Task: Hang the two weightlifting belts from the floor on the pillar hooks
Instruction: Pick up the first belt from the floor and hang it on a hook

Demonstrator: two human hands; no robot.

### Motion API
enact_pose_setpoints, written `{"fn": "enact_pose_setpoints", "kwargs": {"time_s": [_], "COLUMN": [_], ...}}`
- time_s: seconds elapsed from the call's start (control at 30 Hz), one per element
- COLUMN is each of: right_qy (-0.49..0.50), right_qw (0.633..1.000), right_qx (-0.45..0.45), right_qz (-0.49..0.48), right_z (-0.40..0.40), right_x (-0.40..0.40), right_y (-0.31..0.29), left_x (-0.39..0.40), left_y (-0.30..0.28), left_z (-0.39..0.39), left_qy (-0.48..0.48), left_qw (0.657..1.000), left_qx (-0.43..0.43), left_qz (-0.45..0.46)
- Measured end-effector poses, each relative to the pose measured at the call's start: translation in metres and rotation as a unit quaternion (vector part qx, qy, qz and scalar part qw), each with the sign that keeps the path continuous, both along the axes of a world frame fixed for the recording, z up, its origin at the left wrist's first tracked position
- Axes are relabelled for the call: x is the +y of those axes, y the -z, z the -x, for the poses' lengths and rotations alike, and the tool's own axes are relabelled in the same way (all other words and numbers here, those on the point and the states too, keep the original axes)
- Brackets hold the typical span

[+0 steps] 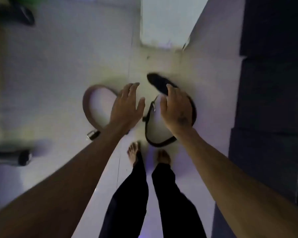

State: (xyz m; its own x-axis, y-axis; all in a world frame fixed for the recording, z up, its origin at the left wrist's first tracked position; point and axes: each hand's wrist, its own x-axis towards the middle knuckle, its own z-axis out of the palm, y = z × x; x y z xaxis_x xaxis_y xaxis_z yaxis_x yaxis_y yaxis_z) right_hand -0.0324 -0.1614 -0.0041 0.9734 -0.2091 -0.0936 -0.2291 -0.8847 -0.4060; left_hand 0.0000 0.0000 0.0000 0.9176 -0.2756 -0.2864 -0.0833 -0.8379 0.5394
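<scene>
Two weightlifting belts lie coiled on the pale tiled floor in front of my bare feet. The brown belt (88,107) curls to the left, its metal buckle (93,134) at the near end. The black belt (159,85) loops to the right. My left hand (126,105) hovers over the brown belt's right side, fingers spread, holding nothing. My right hand (175,109) is above the black belt, fingers apart and covering part of the loop; I cannot see contact with it. The white pillar (163,23) rises just beyond the belts; no hooks are visible.
Dark floor mats (273,83) cover the right side. A dumbbell (12,158) lies at the left edge, with a dark object (22,14) at the top left. My feet (150,155) stand just behind the belts.
</scene>
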Motion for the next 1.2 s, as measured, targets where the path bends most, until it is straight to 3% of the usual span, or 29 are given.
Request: {"fn": "enact_pose_setpoints", "kwargs": {"time_s": [0.1,0.2,0.3,0.4,0.53,0.7,0.8,0.9,1.03,1.2], "right_qy": [0.037,0.145,0.261,0.313,0.305,0.217,0.144,0.082,0.045,-0.004], "right_qw": [0.993,0.956,0.905,0.871,0.871,0.877,0.878,0.88,0.889,0.894], "right_qx": [0.113,0.235,0.284,0.302,0.296,0.292,0.278,0.271,0.246,0.166], "right_qz": [-0.027,-0.104,-0.179,-0.228,-0.246,-0.315,-0.363,-0.381,-0.384,-0.417], "right_z": [0.012,0.022,0.013,0.001,-0.011,0.003,0.016,0.026,0.044,0.068], "right_x": [0.02,0.043,0.057,0.066,0.057,0.021,-0.005,-0.036,-0.069,-0.095], "right_y": [0.121,0.216,0.292,0.339,0.338,0.252,0.165,0.053,-0.095,-0.247], "left_x": [0.014,0.03,0.038,0.043,0.044,0.034,0.019,-0.008,-0.043,-0.06], "left_y": [0.111,0.197,0.26,0.291,0.282,0.209,0.143,0.044,-0.102,-0.247], "left_z": [0.011,0.027,0.034,0.038,0.04,0.038,0.037,0.029,0.016,0.019], "left_qy": [-0.032,-0.032,-0.026,-0.022,-0.046,-0.104,-0.159,-0.197,-0.18,-0.144], "left_qw": [0.997,0.991,0.989,0.987,0.983,0.975,0.959,0.931,0.887,0.897], "left_qx": [0.066,0.128,0.146,0.156,0.175,0.19,0.224,0.275,0.292,0.236], "left_qz": [0.003,-0.01,-0.022,-0.023,-0.007,0.042,0.074,0.134,0.308,0.345]}}
